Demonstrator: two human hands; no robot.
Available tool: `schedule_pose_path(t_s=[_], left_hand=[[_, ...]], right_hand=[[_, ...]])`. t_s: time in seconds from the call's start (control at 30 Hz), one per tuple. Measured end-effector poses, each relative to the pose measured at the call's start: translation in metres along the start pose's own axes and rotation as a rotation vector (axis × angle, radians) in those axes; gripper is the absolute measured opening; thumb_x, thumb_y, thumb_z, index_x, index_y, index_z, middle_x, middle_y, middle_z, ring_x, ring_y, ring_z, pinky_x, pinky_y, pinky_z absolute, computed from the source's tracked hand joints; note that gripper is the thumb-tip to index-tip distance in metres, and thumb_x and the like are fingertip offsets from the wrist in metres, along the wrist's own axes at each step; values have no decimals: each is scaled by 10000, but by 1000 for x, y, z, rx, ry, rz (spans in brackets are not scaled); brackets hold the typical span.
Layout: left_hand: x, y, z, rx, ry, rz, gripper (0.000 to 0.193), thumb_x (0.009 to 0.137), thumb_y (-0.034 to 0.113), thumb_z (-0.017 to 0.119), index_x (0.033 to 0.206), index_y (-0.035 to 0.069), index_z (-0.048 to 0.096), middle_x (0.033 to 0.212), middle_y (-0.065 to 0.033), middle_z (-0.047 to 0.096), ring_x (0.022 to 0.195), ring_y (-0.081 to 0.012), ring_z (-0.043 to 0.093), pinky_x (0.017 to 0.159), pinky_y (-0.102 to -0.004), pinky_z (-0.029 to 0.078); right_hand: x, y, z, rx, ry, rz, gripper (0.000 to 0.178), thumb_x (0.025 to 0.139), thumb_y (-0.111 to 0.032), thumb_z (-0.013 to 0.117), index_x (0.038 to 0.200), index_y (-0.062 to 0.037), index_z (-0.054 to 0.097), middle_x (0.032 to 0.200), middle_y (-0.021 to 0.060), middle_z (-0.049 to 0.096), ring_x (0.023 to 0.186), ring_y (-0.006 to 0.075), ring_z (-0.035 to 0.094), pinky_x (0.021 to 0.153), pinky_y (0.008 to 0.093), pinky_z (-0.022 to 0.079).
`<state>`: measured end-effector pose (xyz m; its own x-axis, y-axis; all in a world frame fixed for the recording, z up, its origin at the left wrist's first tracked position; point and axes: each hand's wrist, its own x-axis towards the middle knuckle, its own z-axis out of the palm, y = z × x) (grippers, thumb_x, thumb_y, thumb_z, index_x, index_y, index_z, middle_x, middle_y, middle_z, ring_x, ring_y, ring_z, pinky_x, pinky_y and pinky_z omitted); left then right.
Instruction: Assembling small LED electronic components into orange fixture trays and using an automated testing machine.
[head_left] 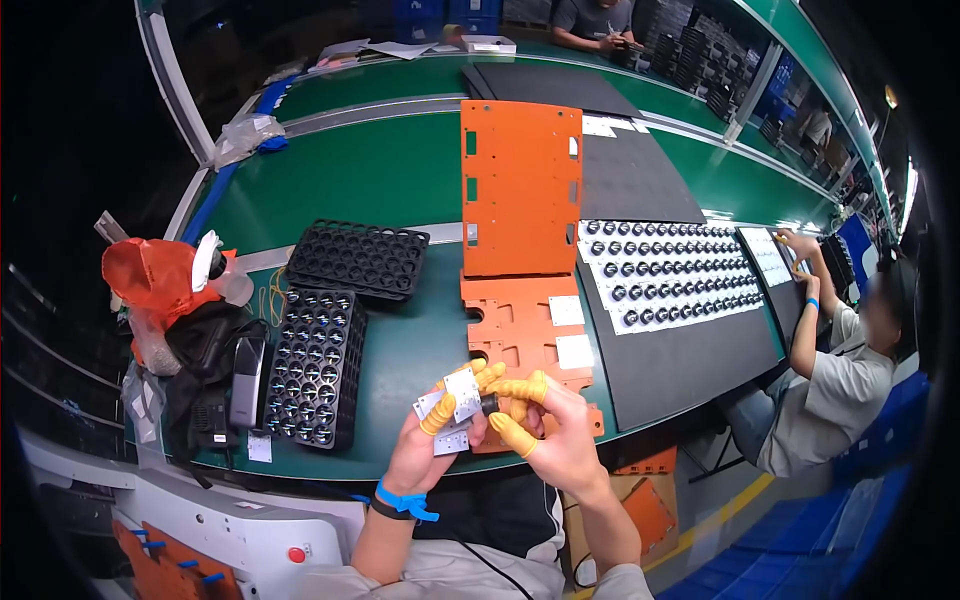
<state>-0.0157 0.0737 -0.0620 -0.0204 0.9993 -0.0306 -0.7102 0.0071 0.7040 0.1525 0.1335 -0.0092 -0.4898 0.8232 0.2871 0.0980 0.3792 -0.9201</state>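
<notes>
Both my hands, with yellow finger cots on the fingertips, meet over the table's near edge. My left hand [420, 448], a blue band at its wrist, grips several small white square plates [463, 392] with holes at their corners. My right hand [560, 435] pinches a small black cylindrical part [489, 404] close beside those plates; whether the two touch I cannot tell. Just behind the hands lies an orange fixture [510, 310] with cut-outs, its orange lid [521, 190] standing raised. Two white plates [574, 352] sit on the fixture's right side.
Left stand a black tray [316, 370] of round black parts and another black tray [355, 262]. Right, a dark mat [660, 375] bears rows of white plates with black parts [670, 275]. A co-worker [840, 370] sits far right. An orange bag [150, 275] lies far left.
</notes>
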Motion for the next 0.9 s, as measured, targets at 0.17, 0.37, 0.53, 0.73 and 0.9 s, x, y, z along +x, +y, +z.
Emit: schedule_pose_path(t_s=[0.17,0.37,0.53,0.73,0.9], left_hand=[[-4,-5,-2,-56,-24,0,665,986,347,649,1506,4,416,1265,-86,615,810,-95,586,612,-234,465],[-10,2,9,95,25,53,701,902,246,790,1478,5,472,1011,16,622,845,-62,555,648,-215,448],[-9,-5,-1,360,44,272,669,845,212,851,1413,14,559,852,51,547,768,-22,490,617,-190,364],[-12,-3,-3,466,73,277,607,782,181,896,1315,38,643,693,99,417,612,-12,335,576,-187,264],[-15,8,5,808,81,317,606,724,209,932,1258,54,690,686,79,466,561,-18,333,517,-216,272]], right_hand=[[-2,-1,-1,-9,29,62,332,781,-3,813,1099,-7,721,744,-22,506,643,71,428,576,232,356],[-4,-3,-6,-103,-8,-7,348,760,-27,855,1088,-6,737,772,-13,552,646,66,446,581,230,381],[-6,2,-11,-126,-88,-1,339,778,-67,858,1089,-19,732,779,19,575,651,105,523,572,262,426],[-7,2,-20,-252,-185,-77,318,799,-114,837,1076,-26,708,796,67,584,686,214,607,604,348,487],[-12,1,-23,-380,-194,-169,324,799,-116,819,1087,-38,695,833,89,591,726,293,617,633,385,504]])
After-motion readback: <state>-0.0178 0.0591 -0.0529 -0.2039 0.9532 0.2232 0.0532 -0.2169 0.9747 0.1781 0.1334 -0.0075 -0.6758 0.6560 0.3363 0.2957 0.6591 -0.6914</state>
